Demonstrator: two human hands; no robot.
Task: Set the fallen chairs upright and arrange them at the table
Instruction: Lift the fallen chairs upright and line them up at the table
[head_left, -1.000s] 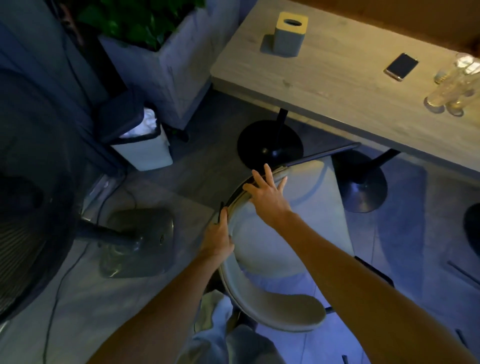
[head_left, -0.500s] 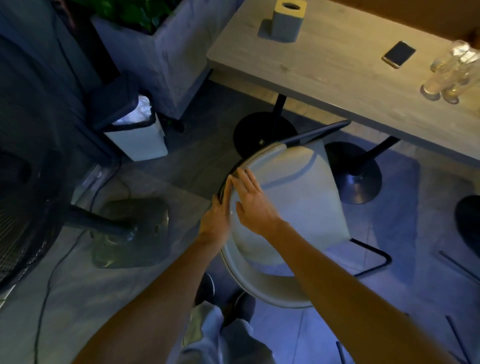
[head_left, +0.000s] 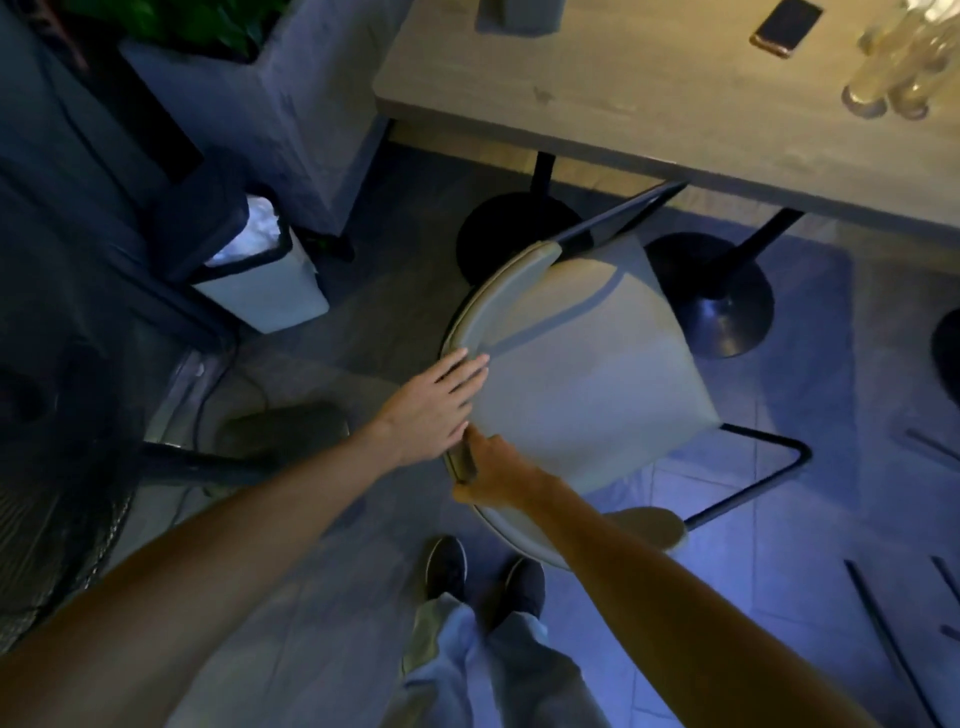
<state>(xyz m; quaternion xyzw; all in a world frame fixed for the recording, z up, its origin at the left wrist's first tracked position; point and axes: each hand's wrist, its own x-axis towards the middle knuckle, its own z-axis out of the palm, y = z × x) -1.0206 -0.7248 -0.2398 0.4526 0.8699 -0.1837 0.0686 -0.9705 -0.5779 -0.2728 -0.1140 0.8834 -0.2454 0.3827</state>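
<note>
Chair (head_left: 582, 384) looks upright; left grip (head_left: 434, 402) spread on backrest (head_left: 483, 306), right grip (head_left: 493, 470) pinching it; next, push toward counter (head_left: 649, 104) edge.

Both bare arms reach forward and down, coming in from the lower corners and meeting mid-frame. The left grip (head_left: 434, 402) lies flat, palm down, fingers (head_left: 462, 371) straight and close together, pressing on the curved rim of the chair back (head_left: 498, 306). The right grip (head_left: 491, 470) sits just below it, curled round that same rim, wrist bent and back of the hand up. The two grips nearly touch. The right forearm runs long and straight to the lower right.
</note>
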